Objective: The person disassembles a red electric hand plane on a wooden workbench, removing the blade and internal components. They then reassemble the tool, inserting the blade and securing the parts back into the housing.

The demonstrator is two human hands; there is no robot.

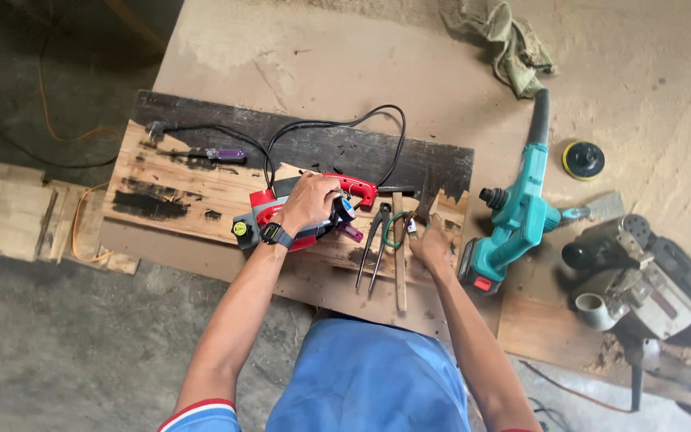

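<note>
Scorched board | left hand grips red planer | right hand on chisel

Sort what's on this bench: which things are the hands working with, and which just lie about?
In hand:
left hand on the red electric planer
right hand at a small tool, kind unclear
worn plank under both

Lying about:
pincers
teal cordless blower
purple-handled screwdriver
rag
grey power tool

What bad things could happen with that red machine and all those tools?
The red electric planer under the left hand has its black cord looped across the plank behind it; the cord might snag or get cut. The pincers and loose tools by the right hand lie close to the planer and could get knocked off the plank.
</note>
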